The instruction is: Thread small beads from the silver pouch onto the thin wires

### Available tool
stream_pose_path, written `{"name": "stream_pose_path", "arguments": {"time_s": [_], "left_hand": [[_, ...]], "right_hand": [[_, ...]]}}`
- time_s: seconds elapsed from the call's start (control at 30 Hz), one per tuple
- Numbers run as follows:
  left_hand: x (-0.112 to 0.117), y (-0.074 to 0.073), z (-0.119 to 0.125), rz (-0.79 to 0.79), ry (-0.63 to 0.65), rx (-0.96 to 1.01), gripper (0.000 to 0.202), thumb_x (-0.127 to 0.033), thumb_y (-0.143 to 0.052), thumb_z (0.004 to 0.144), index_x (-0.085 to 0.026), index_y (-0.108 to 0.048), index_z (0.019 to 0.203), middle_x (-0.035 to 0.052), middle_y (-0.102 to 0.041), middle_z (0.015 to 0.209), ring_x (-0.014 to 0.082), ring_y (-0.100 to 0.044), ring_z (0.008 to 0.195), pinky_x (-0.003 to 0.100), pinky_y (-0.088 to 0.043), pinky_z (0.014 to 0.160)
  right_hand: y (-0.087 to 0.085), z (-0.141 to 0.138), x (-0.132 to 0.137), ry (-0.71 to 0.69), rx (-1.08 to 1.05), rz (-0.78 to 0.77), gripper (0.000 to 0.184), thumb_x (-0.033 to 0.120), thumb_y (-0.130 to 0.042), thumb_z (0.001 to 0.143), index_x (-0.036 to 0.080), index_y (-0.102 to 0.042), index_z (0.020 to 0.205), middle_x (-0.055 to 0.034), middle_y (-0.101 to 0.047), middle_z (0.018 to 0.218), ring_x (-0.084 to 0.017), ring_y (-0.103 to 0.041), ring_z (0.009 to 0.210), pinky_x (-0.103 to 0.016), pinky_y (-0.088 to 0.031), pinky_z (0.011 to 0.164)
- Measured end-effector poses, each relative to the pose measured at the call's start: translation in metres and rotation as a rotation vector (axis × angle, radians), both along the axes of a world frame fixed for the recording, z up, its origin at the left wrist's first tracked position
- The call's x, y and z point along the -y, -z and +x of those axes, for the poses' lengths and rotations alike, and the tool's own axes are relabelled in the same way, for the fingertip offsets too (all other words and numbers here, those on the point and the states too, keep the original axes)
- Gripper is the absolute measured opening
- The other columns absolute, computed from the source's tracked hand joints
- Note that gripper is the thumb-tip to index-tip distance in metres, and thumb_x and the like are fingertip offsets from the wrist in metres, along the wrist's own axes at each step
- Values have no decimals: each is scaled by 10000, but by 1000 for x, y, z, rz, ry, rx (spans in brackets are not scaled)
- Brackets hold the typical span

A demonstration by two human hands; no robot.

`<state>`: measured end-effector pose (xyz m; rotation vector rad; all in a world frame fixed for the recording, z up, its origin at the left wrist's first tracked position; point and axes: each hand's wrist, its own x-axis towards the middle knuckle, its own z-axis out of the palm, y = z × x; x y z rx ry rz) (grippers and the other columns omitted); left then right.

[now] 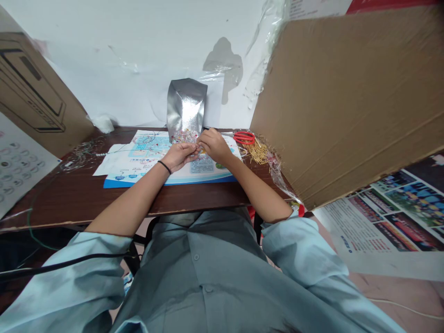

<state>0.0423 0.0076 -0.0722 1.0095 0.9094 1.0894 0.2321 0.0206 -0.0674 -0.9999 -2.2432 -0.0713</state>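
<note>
My left hand (179, 156), with a black band on the wrist, and my right hand (215, 145) meet above a printed blue-and-white leaflet (166, 171). Their fingertips pinch something small between them, too small to make out. A silver foil pouch (185, 106) stands just beyond them, with a heap of small colourful beads (183, 136) at its mouth. Red-handled scissors (243, 138) lie past my right hand, beside a pile of thin gold pins (256, 152).
The dark wooden table (79, 194) ends at a white wall with plastic film. A large cardboard sheet (340, 101) leans in at the right, another (34, 92) at the left. Tangled thin wire (81, 155) and crumpled clear plastic (277, 173) lie on the table.
</note>
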Motion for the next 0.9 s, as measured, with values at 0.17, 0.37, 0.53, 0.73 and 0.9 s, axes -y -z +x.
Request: {"name": "stream_pose_path", "arguments": {"time_s": [0.17,0.37,0.53,0.73,0.9], "left_hand": [[0,-1,0,-7,-12,-29,170,-103,-918,872,-115,-764,800,73,-792,822,130,-766,769,222,-673,742],[-1,1,-1,7,-8,-35,182,-138,-957,840,-114,-776,837,83,-804,849,147,-780,799,252,-694,772],[1,-1,0,5,-6,-43,181,-148,-948,853,-107,-775,822,87,-802,855,124,-748,752,218,-673,712],[0,0,0,3,-8,-49,220,-177,-984,822,-108,-775,838,81,-797,837,130,-746,732,215,-664,673],[-1,0,0,-2,-3,-48,196,-154,-969,823,-107,-781,854,85,-805,842,133,-749,732,214,-660,663]], "right_hand": [[0,1,0,-6,45,14,282,112,-507,1103,233,-715,954,-59,-683,1046,-247,-514,1030,-406,-419,966],[-1,1,1,10,63,25,306,116,-484,1110,242,-728,975,-66,-701,1069,-263,-539,1072,-423,-417,969],[0,1,3,14,45,27,278,126,-508,1090,248,-723,963,-76,-688,1053,-281,-537,1103,-426,-407,944],[-5,2,6,23,82,11,257,128,-535,1102,248,-729,984,-71,-697,1061,-277,-525,1100,-421,-380,924],[-7,0,8,36,98,4,235,138,-563,1112,241,-741,999,-68,-720,1088,-277,-519,1108,-425,-369,931]]}}
